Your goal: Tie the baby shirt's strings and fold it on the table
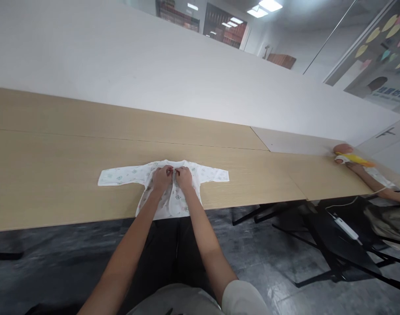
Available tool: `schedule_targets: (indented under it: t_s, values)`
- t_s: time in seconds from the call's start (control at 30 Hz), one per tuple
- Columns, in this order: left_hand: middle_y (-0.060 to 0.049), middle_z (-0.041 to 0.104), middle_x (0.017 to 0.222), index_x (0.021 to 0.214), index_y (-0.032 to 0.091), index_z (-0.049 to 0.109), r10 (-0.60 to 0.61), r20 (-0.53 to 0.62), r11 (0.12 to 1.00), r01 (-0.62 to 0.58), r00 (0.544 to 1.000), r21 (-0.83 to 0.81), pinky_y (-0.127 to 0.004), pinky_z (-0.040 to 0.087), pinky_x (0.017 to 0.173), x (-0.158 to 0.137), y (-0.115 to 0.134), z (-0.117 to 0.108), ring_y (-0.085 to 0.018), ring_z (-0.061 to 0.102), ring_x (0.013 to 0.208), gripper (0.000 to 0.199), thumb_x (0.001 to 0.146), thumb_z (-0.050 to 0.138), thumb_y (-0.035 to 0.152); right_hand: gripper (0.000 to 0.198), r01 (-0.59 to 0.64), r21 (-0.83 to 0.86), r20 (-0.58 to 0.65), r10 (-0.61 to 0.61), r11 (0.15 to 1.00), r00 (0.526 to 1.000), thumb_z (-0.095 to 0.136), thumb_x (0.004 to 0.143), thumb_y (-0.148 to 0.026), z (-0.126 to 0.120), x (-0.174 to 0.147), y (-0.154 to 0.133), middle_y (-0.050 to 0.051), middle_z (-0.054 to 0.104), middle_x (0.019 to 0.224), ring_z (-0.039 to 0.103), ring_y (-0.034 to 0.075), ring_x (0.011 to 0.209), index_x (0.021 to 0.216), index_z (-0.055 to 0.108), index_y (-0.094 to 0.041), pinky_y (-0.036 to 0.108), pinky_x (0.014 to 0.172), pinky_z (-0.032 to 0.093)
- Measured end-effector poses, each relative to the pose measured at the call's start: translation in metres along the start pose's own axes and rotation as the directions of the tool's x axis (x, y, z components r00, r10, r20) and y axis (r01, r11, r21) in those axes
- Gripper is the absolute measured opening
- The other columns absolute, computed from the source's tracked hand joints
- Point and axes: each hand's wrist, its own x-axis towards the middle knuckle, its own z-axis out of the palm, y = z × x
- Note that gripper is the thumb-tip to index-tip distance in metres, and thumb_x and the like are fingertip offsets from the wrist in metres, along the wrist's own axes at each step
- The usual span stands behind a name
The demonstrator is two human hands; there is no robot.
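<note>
A long pale wooden table (55, 175) is stretching across the whole middle of the frame, smooth, matte and lightly grained, with seams running across it and a plain white wall (121, 57) rising behind it. Below it the dark grey floor (268, 262) is showing, glossy and mottled, and at the lower right black metal frames (334, 249) are standing with a white cable (347, 229) trailing over them.

Centre frame, near the table's front edge, a small baby shirt (128, 176) is lying flat — soft white fabric with a faint pale print. Its sleeves are spreading out left and right, so the long axis is running across the picture; the neck is pointing toward the wall, the hem toward the bottom of the frame and hanging slightly over the edge.

Both hands are working at the chest of it, side by side and almost touching. The left hand (162, 177) is curling its fingers, pinching the front opening; the right hand (184, 177) is pinching the cloth just beside it — fingers nearly closed on fabric.

Far right, another person's arm (373, 181) is resting on the table beside something yellow (354, 158), too blurred to identify.
</note>
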Motion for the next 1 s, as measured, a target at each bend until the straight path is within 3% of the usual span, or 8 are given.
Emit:
schedule_targets:
  t_s: [0.3, 0.43, 0.53, 0.73, 0.87, 1.0]
  values:
    - [-0.011, 0.073, 0.104, 0.105, 0.019, 0.070, 0.025, 0.033, 0.999, -0.026, 0.999, 0.047, -0.040, 0.045, 0.096, -0.010, 0.003, -0.012, -0.028, 0.061, 0.104, 0.032, 0.083, 0.047, 0.021, 0.029, 0.017, 0.128, -0.025, -0.014, 0.992, 1.000, 0.054, 0.086, -0.007, -0.011, -0.004, 0.002, 0.008, 0.073, 0.099, 0.065, 0.020, 0.094, 0.101, 0.076, -0.018, 0.027, 0.090, 0.048]
    - [-0.013, 0.072, 0.102, 0.091, 0.018, 0.074, 0.051, 0.064, 0.993, -0.057, 0.997, 0.104, -0.044, 0.043, 0.100, -0.024, -0.008, -0.018, -0.031, 0.059, 0.106, 0.028, 0.082, 0.048, 0.022, 0.011, -0.015, 0.130, 0.066, 0.006, 0.991, 0.998, 0.065, 0.085, -0.022, -0.018, -0.015, -0.003, 0.005, 0.074, 0.081, 0.066, 0.020, 0.080, 0.083, 0.076, -0.020, 0.028, 0.077, 0.049]
    - [-0.015, 0.070, 0.105, 0.089, 0.018, 0.076, 0.082, 0.107, 0.989, -0.094, 0.991, 0.113, -0.044, 0.044, 0.100, -0.032, -0.010, -0.020, -0.031, 0.059, 0.107, 0.032, 0.079, 0.046, 0.018, 0.013, -0.031, 0.085, 0.133, 0.019, 0.996, 0.991, 0.072, 0.082, -0.031, -0.020, -0.021, -0.009, 0.005, 0.073, 0.078, 0.066, 0.020, 0.078, 0.075, 0.073, -0.020, 0.027, 0.071, 0.048]
    - [-0.010, 0.071, 0.106, 0.100, 0.021, 0.076, 0.077, 0.160, 0.996, -0.084, 0.984, 0.038, -0.039, 0.044, 0.100, -0.031, -0.001, -0.019, -0.025, 0.062, 0.104, 0.044, 0.077, 0.040, 0.013, 0.010, -0.067, 0.079, 0.124, 0.057, 0.995, 0.991, 0.070, 0.077, -0.014, -0.027, -0.025, -0.013, 0.006, 0.074, 0.083, 0.068, 0.020, 0.081, 0.086, 0.072, -0.018, 0.027, 0.071, 0.048]
    - [-0.008, 0.073, 0.107, 0.103, 0.021, 0.073, 0.117, 0.189, 0.993, -0.109, 0.975, -0.051, -0.036, 0.046, 0.096, -0.032, 0.006, -0.017, -0.024, 0.064, 0.101, 0.040, 0.079, 0.042, 0.018, 0.015, -0.079, 0.146, 0.076, 0.069, 0.986, 0.995, 0.063, 0.077, -0.008, -0.026, -0.028, -0.009, 0.005, 0.074, 0.081, 0.068, 0.019, 0.081, 0.083, 0.072, -0.018, 0.027, 0.076, 0.049]
    - [-0.011, 0.073, 0.100, 0.093, 0.020, 0.072, 0.099, 0.141, 0.995, -0.099, 0.985, -0.005, -0.039, 0.045, 0.092, -0.036, 0.010, -0.015, -0.028, 0.064, 0.098, 0.031, 0.083, 0.044, 0.027, 0.023, -0.089, 0.283, 0.016, 0.088, 0.955, 0.996, 0.058, 0.076, -0.004, -0.019, -0.031, 0.000, 0.004, 0.075, 0.087, 0.068, 0.017, 0.081, 0.087, 0.072, -0.018, 0.026, 0.080, 0.051]
